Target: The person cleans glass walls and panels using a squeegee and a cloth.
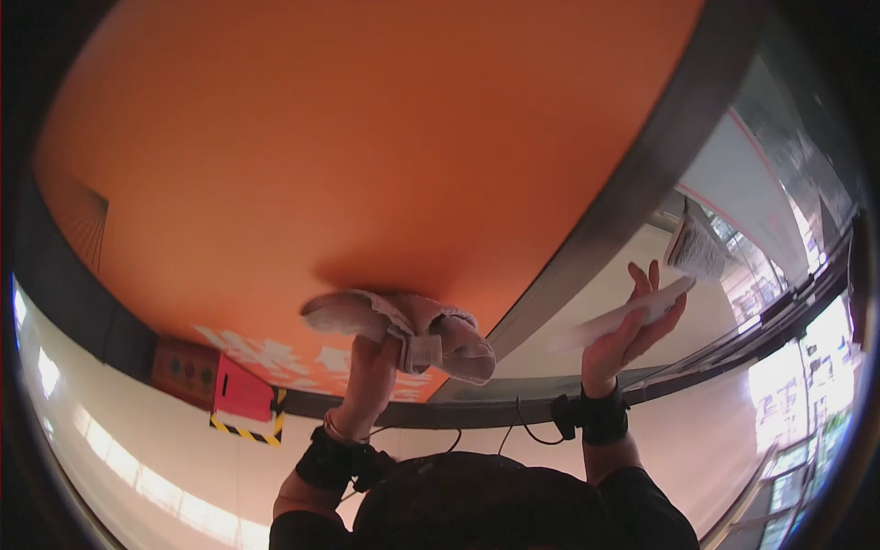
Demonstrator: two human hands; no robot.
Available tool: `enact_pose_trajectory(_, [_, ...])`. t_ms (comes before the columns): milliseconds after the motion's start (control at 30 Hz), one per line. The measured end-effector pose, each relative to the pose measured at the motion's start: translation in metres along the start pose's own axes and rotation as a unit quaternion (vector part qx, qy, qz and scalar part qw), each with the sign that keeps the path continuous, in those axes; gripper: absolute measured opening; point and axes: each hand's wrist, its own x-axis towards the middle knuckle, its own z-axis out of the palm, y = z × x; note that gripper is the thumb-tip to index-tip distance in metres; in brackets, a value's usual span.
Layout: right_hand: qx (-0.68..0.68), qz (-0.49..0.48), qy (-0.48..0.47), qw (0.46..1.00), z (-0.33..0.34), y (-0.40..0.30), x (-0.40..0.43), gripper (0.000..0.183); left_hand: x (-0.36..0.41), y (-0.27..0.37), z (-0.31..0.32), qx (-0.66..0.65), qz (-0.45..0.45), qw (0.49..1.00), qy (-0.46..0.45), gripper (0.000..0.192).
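My left hand (375, 364) grips a bunched pale towelling cloth (350, 313). A small tag with print hangs from the cloth. It lies at or very near the surface of a large orange panel (357, 158), with a shadow beside it; contact is hard to tell. Further right, my right hand (629, 326) holds a flat, pale, slim object (612, 320), blurred, its kind unclear. Some fingers of that hand stand raised behind it. Black bands circle both wrists.
A dark frame (619, 172) edges the orange panel. White lettering (330, 357) runs along its near side. A pink-red sign (242, 388) has a yellow-and-black striped border (247, 434). Thin black cables (526, 426) hang between my arms. A grey printed object (694, 247) appears beyond my right hand.
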Motion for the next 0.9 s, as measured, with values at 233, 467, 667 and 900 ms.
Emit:
enact_pose_trajectory(233, [-0.103,0.025,-0.012,0.994,-0.080,-0.005,-0.041,0.056,0.004,-0.031,0.026,0.475,0.408,0.776,-0.081,0.028])
enact_pose_trajectory(467, [-0.124,0.066,0.019,0.990,-0.127,-0.004,-0.068,0.049,0.050,-0.003,0.103,0.574,0.520,0.631,-0.053,0.054])
enact_pose_trajectory(667, [-0.124,0.145,0.082,0.978,-0.154,0.004,-0.088,0.051,0.098,0.180,0.226,0.545,0.691,0.467,0.089,0.045])
enact_pose_trajectory(900, [-0.055,0.210,0.076,0.973,-0.164,0.014,-0.092,0.051,0.104,0.252,0.294,0.545,0.795,0.259,0.054,0.050])
